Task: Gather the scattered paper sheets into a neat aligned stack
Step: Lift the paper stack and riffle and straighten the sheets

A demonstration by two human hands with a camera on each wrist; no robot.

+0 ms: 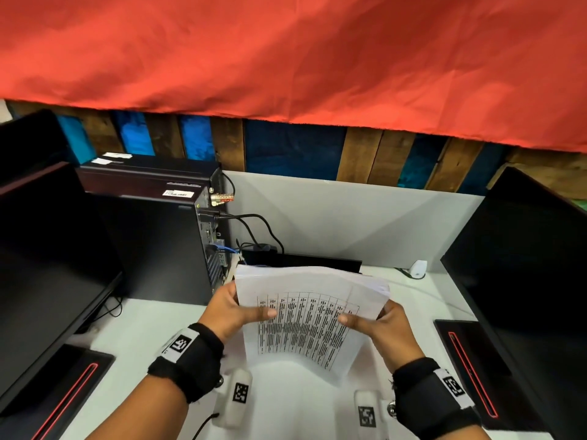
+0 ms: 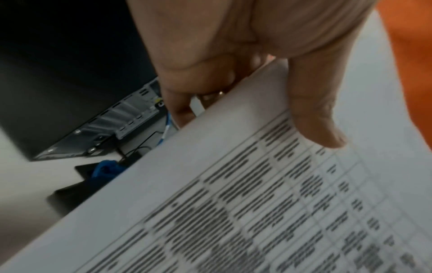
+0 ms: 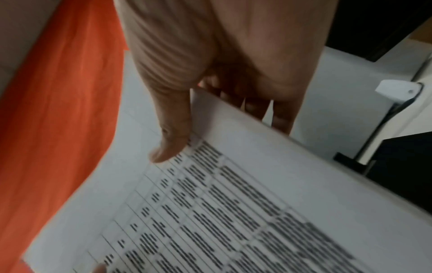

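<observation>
The left hand [image 1: 232, 308] holds the left side of the paper sheets [image 1: 305, 322]. Its thumb lies on top of the print and its fingers curl behind. The right hand [image 1: 379, 323] holds the right side the same way, thumb on top, fingers behind. In the wrist views each thumb presses flat on the top page, which shows a table of dark lines.

The sheets are up in the air between the two hands, above the white worktop [image 1: 143, 331]. They bend a little in the middle. At the far top edge some pages stick out past the others, so the pile is not even yet.

No loose pages show on the worktop, so the picking up looks done. What is left, I think, is to tap the edges until they line up and then lay the pile down flat.

Around the hands stand a black computer box [image 1: 152, 223] with cables on the left, a dark screen [image 1: 521, 281] on the right, and a big red cloth [image 1: 286, 52] hanging behind.
</observation>
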